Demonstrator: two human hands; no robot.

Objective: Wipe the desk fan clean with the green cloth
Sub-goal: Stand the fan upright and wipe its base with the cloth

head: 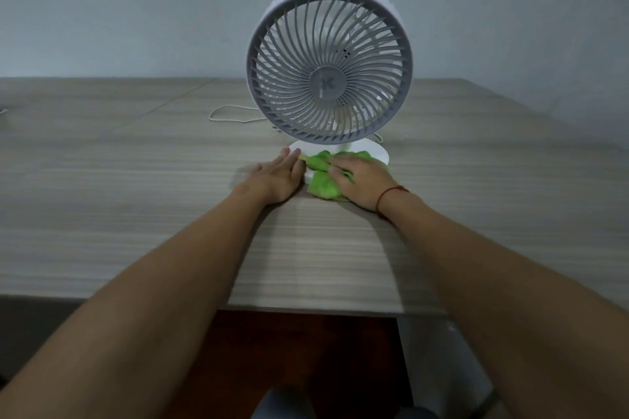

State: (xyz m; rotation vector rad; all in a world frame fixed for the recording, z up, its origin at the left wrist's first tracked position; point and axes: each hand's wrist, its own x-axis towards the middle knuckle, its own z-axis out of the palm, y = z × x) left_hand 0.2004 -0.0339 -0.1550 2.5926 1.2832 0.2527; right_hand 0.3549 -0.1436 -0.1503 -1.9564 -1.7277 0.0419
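**Your hands at the foot of the desk fan, cloth pressed on its base**

You look down along both bare forearms at a wood-grain worktop (136, 180) set against a plain wall. The desk fan (328, 61) stands upright toward the worktop's far edge, a little right of centre, its round grey grille facing you on a short neck above a flat white base (381, 152).

Your right hand (360, 182) lies palm down with fingers spread, pressing the green cloth (321, 185) flat rather than gripping it. The cloth is bunched, partly over the front of the base and partly on the worktop just before it, so this looks like a wipe across the base's front rim.

Your left hand (280, 177) is open and flat, palm down on the worktop, fingertips touching the base's left rim. It seems placed there to keep the light fan from sliding while you rub.

A thin white cord (221, 114) loops behind the fan on the left, clear of both hands. A red string (391, 196) circles your right wrist.

The grille and outer ring appear not yet reached.
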